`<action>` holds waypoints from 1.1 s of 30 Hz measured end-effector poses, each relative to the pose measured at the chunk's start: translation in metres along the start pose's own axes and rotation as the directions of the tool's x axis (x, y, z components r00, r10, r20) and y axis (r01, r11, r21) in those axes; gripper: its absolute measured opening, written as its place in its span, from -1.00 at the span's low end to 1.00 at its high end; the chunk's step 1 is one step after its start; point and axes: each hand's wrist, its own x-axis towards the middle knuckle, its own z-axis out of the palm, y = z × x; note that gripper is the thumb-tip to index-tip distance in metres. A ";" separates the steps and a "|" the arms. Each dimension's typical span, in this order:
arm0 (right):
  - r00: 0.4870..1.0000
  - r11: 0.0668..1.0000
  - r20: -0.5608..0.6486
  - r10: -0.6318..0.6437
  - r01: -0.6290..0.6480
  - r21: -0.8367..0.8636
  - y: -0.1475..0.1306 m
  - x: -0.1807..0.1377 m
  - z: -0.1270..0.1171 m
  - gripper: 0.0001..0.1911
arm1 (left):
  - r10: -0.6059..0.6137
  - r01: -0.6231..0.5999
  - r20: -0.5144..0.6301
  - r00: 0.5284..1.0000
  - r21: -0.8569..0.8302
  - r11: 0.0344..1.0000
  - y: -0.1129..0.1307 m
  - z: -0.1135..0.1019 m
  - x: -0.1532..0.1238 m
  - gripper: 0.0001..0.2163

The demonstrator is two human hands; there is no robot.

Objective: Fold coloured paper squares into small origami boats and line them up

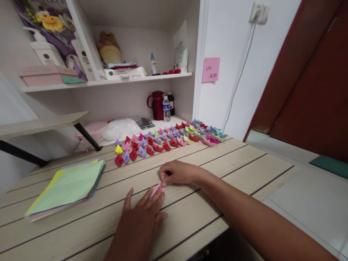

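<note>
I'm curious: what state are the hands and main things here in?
Pink paper: folded narrow, partly hidden.
Left hand: open, palm down, touching the pink paper.
Right hand: pinching the pink paper.
Paper boats: folded, standing in rows.
Paper sheets: stacked, lying flat.
Water bottle: upright, capped.
Red jug: upright.
Pink note: stuck up, written on.
Plug: plugged in.

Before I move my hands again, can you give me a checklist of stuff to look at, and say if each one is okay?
1. Left hand lying flat over the pink paper: ok.
2. Right hand pinching the far end of that paper: ok, it looks pinched.
3. Pink paper's edges lined up: cannot tell, your hands cover too much.
4. Paper boats apart from both hands: ok, they stand in rows beyond them.
5. Paper stack squared up neatly: not ok, its sheets are fanned out.
</note>
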 end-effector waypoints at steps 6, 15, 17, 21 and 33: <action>0.998 0.989 -0.049 0.033 -0.039 -0.143 -0.012 0.002 0.005 -0.80 | 0.032 -0.032 -0.048 0.998 0.007 0.999 -0.011 0.020 -0.008 -0.50; 1.000 0.986 0.012 0.006 -0.004 -0.169 -0.011 0.007 0.001 -0.82 | 0.021 -0.012 -0.151 0.988 0.059 0.998 -0.014 0.026 -0.006 -0.48; 1.000 0.987 0.019 0.006 -0.003 -0.162 -0.010 0.007 0.001 -0.83 | -0.001 0.007 -0.109 0.994 0.054 0.999 -0.010 0.018 -0.006 -0.48; 1.000 0.990 0.027 0.005 -0.001 -0.142 -0.007 0.007 0.000 -0.87 | -0.010 0.018 -0.150 0.989 0.052 0.998 -0.009 0.021 -0.006 -0.48; 0.998 0.993 -0.063 -0.004 -0.003 -0.121 -0.006 -0.001 0.001 -0.82 | -0.052 0.076 -0.251 0.967 0.088 0.993 -0.017 0.032 -0.021 -0.56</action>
